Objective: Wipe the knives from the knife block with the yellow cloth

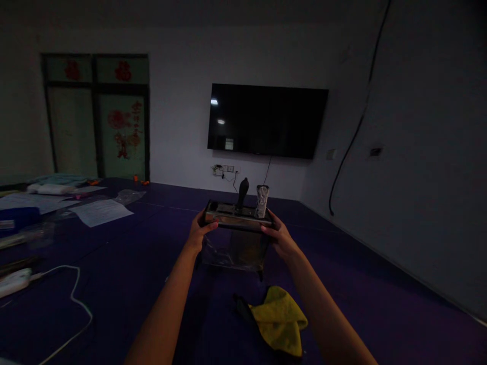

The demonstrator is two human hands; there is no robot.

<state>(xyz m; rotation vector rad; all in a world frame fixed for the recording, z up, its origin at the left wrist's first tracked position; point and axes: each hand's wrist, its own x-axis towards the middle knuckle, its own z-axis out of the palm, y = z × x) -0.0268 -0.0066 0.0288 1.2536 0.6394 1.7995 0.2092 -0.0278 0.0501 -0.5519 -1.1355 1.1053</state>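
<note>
Both my arms reach forward over a dark purple table point(365, 304). My left hand point(200, 230) grips the left end of a small clear tank with a dark lid point(238, 215), and my right hand point(277, 235) grips its right end. The tank's see-through body point(232, 251) hangs below the lid, just above the table. On the lid stand a dark upright piece point(242, 195) and a pale patterned cylinder point(262, 201). A crumpled yellow cloth point(279, 317) lies on the table between my forearms, nearer to me than the tank.
Papers point(101, 210) and clear plastic lie at the left, with a white power strip point(15, 281) and its cable point(78, 299) at the near left. A dark television point(266, 120) hangs on the far wall. A door with red decorations point(122, 126) stands at the back left.
</note>
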